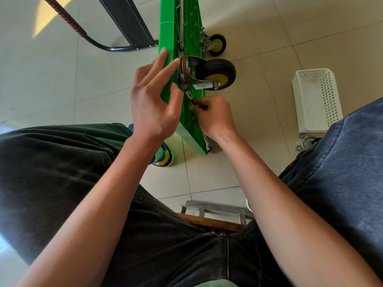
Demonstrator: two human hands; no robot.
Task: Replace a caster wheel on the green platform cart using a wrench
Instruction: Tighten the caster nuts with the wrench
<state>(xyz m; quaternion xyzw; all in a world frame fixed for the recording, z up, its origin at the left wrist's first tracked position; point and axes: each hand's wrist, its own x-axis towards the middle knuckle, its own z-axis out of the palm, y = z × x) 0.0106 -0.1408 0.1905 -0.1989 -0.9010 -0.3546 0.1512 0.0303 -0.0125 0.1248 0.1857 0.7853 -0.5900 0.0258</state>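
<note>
The green platform cart [169,38] stands on edge at twelve o'clock, underside facing three o'clock. The left hand [154,96] lies flat-fingered against its edge. At one o'clock the near caster wheel [215,74] juts out. Just below, the right hand [213,116] curls round what seems a wrench [189,96] at the caster's plate.

Left hand [153,100] fingers straight and spread; right hand [213,114] curled tight.
</note>
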